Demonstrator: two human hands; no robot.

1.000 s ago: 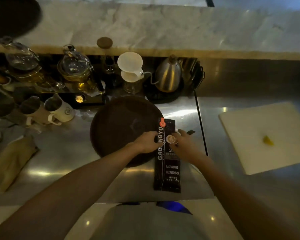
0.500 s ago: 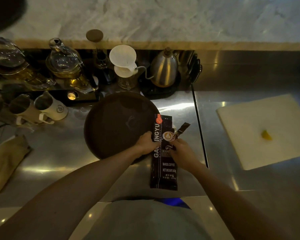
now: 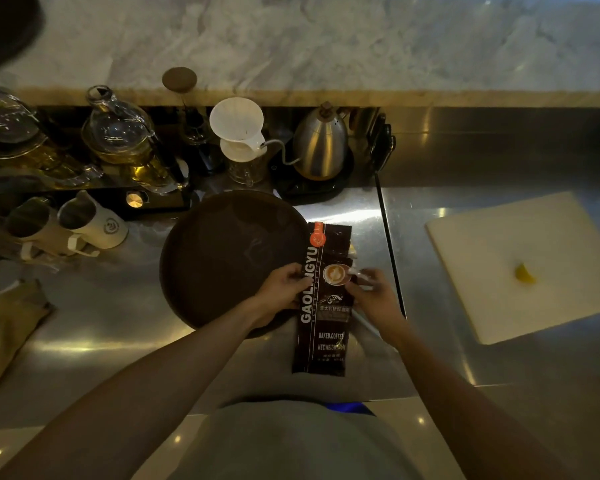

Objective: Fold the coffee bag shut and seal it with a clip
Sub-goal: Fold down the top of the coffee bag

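coffee bag (image 3: 323,299) flat on the steel counter (image 3: 118,323), partly over the brown tray (image 3: 229,258). left hand (image 3: 284,289) pinches its left edge; right hand (image 3: 371,292) at the right edge, blurred, grip unclear. better to flatten, fold square, crease firmly. no clip visible.

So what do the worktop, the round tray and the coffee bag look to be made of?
Worktop: brushed stainless steel, judging by its streaky light reflections.
Round tray: dark matte brown, no glare; wood or plastic, cannot tell.
Coffee bag: dark printed film or foil, slightly glossy and creased, held by the left hand and right hand.
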